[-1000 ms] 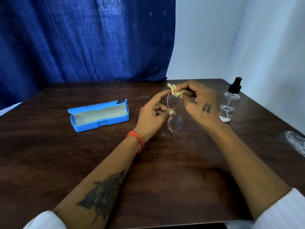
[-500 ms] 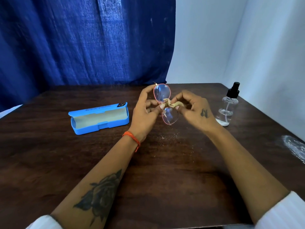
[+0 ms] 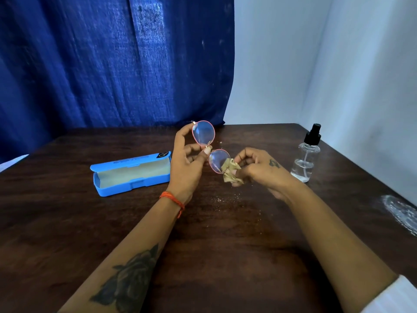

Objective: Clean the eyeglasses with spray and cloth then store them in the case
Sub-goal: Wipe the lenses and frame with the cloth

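Observation:
The pink-rimmed eyeglasses (image 3: 203, 133) are held up on end above the dark wooden table (image 3: 225, 233). My left hand (image 3: 185, 163) pinches them at the bridge, one lens high, the other low. My right hand (image 3: 259, 168) grips a small beige cloth (image 3: 229, 171) pressed against the lower lens. The open blue case (image 3: 130, 175) lies on the table to the left of my left hand, its pale lining showing. A clear spray bottle (image 3: 305, 159) with a black nozzle stands upright to the right of my right hand.
A blue curtain (image 3: 112, 64) hangs behind the table's far edge. White walls close in at the back right and right. A wet smear (image 3: 401, 213) marks the table's right edge. Fine specks (image 3: 225, 198) lie on the wood below my hands.
The cloth has gone from the upper lens down to the lower lens. My left hand lifted the glasses higher, and my right hand dropped lower and to the right.

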Available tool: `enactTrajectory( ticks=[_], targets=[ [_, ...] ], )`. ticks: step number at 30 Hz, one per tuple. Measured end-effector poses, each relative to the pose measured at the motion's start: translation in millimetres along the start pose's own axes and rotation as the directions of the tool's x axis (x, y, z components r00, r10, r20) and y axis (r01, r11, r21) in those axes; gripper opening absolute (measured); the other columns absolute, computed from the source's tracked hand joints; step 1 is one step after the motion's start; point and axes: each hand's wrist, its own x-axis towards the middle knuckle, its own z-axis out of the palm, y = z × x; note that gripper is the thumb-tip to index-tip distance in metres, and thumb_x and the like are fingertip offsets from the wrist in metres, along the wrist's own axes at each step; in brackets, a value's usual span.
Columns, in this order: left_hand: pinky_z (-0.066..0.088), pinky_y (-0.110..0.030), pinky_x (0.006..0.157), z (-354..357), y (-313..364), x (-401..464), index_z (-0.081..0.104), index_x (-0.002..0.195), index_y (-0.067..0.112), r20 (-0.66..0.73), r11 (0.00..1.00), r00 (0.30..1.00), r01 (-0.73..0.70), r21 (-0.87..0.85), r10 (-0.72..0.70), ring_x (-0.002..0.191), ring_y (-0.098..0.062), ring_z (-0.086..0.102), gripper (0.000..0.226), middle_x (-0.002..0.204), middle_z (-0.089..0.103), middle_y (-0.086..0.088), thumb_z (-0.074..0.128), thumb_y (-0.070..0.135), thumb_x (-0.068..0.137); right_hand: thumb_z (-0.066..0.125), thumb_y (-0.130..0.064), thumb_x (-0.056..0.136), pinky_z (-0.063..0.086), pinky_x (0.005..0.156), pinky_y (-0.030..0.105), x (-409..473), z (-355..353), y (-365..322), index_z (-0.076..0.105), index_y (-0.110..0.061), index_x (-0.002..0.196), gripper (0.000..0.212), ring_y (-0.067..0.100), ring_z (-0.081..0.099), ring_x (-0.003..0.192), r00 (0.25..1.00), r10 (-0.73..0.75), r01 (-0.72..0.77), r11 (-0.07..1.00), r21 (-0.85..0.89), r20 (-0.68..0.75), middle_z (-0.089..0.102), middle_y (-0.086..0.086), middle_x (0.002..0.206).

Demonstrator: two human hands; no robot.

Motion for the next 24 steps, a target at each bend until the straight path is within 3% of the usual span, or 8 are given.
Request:
enactTrajectory(
  ticks=[4,8,12,16,18,22,24],
  targets=[
    [0.048,-0.031,0.08,-1,-2,1,0.043,0.113,0.038,-0.018,0.992,0.999,0.045,-0.116,-0.047,0.086,-0.014,0.059,0.055,0.099,0.064,-0.011,0.061,-0.004,0.082,0.059,0.017,0.078,0.049,0.043,0.015,0,-9,1,0.057,-0.003,0.078,0.02,0.01,0.066,0.053,0.999,0.039,-0.04,0.998,0.044,0.024,0.064,0.012,0.074],
    [0.049,-0.032,0.074,-3,1,0,0.044,0.113,0.036,0.021,0.954,0.99,0.14,-0.266,-0.14,0.072,-0.008,0.062,0.049,0.072,0.067,0.006,0.058,-0.002,0.084,0.065,0.014,0.076,0.056,0.055,0.022,5,-16,5,0.06,-0.008,0.083,0.024,0.017,0.066,0.07,0.989,-0.111,0.111,0.994,-0.007,-0.094,0.067,0.008,0.082],
    [0.05,-0.038,0.08,-4,2,2,0.044,0.118,0.032,0.078,0.911,0.98,0.201,-0.361,-0.186,0.074,-0.009,0.064,0.049,0.074,0.069,0.006,0.054,-0.004,0.085,0.065,0.013,0.077,0.053,0.065,0.019,1,-10,7,0.062,-0.01,0.105,0.036,0.006,0.065,0.082,0.967,-0.187,0.193,0.981,-0.016,0.174,0.069,-0.002,0.092],
    [0.05,-0.039,0.084,-8,1,4,0.045,0.122,0.032,0.127,0.891,0.97,0.242,-0.385,-0.209,0.072,-0.008,0.063,0.051,0.069,0.067,0.005,0.053,-0.003,0.086,0.067,0.004,0.079,0.046,0.08,0.017,1,-7,9,0.064,-0.02,0.106,0.037,0.003,0.06,0.087,0.945,-0.2,0.239,0.963,-0.126,0.26,0.067,-0.007,0.094],
    [0.051,-0.04,0.084,-10,1,3,0.045,0.123,0.032,0.146,0.889,0.966,0.253,-0.383,-0.212,0.073,-0.008,0.063,0.051,0.069,0.066,0.005,0.053,-0.002,0.085,0.068,-0.004,0.08,0.041,0.08,0.019,2,-5,11,0.065,-0.025,0.102,0.031,0.002,0.053,0.082,0.939,-0.226,0.288,0.927,-0.238,0.258,0.061,-0.009,0.091],
    [0.055,-0.034,0.076,-11,1,5,0.045,0.123,0.033,0.157,0.896,0.966,0.25,-0.367,-0.205,0.072,-0.008,0.064,0.051,0.074,0.067,0.006,0.054,-0.002,0.085,0.067,-0.009,0.082,0.031,0.074,0.002,6,0,16,0.069,-0.018,0.096,0.017,-0.014,0.045,0.087,0.902,-0.336,0.43,0.766,-0.478,0.271,0.053,-0.013,0.093],
    [0.056,-0.03,0.073,-10,1,5,0.047,0.119,0.035,0.158,0.901,0.967,0.244,-0.36,-0.199,0.072,-0.007,0.064,0.05,0.074,0.068,0.006,0.053,-0.002,0.086,0.067,-0.009,0.08,0.031,0.073,0.001,9,-3,19,0.07,-0.018,0.091,0.015,-0.014,0.045,0.087,0.881,-0.389,0.472,0.705,-0.529,0.268,0.054,-0.011,0.09]
  ],
)
